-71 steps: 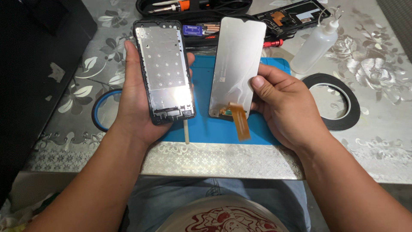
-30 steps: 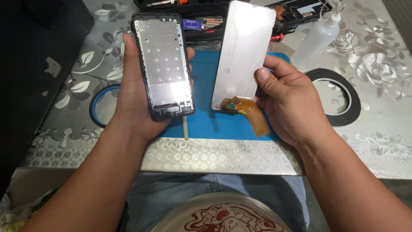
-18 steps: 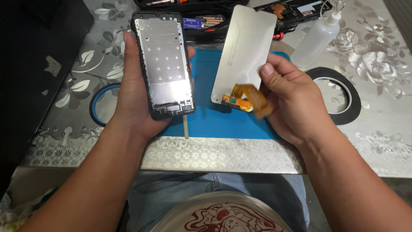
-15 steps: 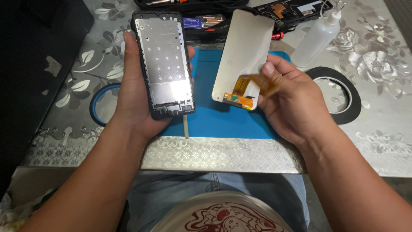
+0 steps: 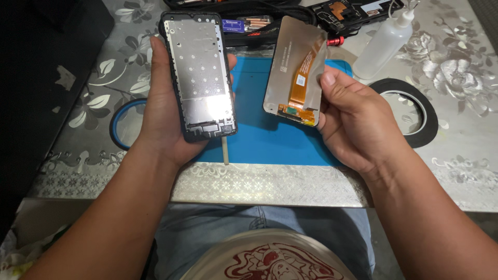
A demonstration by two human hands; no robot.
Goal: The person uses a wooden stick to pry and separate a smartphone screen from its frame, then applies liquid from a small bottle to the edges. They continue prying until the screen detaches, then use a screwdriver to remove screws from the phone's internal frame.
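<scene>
1. Nearest the camera, the person's left hand (image 5: pixel 166 116) is wrapped around a black-rimmed phone frame with a bare silver metal midplate (image 5: pixel 199 75), holding it upright just left of the blue rectangular work mat (image 5: pixel 259 140); its pose matches the earlier pictures.

2. A thin cream-coloured stick (image 5: pixel 225 150) shows below the frame's lower edge, lying on the near part of the mat.

3. Over the mat's right half, the right hand (image 5: pixel 358 122) pinches the edge of a thin grey display panel (image 5: pixel 293 65). The panel has been turned since a moment ago: its back now faces the camera, and the orange flat ribbon cable (image 5: pixel 303 83), which earlier hung below the panel, is folded up flat against that back.

4. Judged from this, the work has reached readying the panel beside the frame; the two parts remain apart.

5. Right of the mat lies a black roll of tape (image 5: pixel 415 111); left of it, a blue tape ring (image 5: pixel 124 124).

6. Beyond the mat stand a translucent plastic squeeze bottle with a nozzle (image 5: pixel 386 41) and a dark open tool case (image 5: pixel 244 21).
</scene>
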